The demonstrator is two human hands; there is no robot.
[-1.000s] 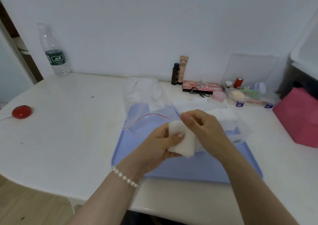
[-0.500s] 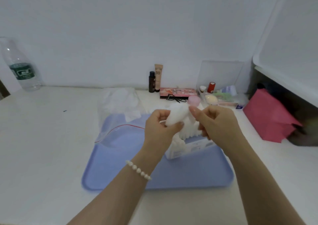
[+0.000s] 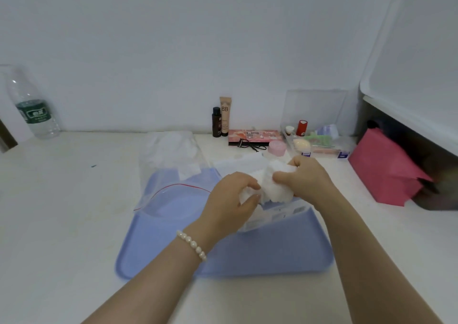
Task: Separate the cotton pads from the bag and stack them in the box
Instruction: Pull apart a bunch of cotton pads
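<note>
My left hand (image 3: 231, 199) and right hand (image 3: 306, 178), both gripping soft white cotton pads (image 3: 273, 187), have lowered them to the clear plastic box (image 3: 277, 216) at centre frame: stacking is beginning.

Place: a home dressing or vanity corner
Surface: white table (image 3: 62, 212) set against a plain white wall (image 3: 173, 38)
Cosmetics: BB cream tube (image 3: 225, 116), dark bottle (image 3: 216, 122), makeup palette (image 3: 254, 136), clear organiser (image 3: 319, 137) of small toiletries
Everyday items: water bottle (image 3: 33, 110), blue tray (image 3: 247, 261)
</note>
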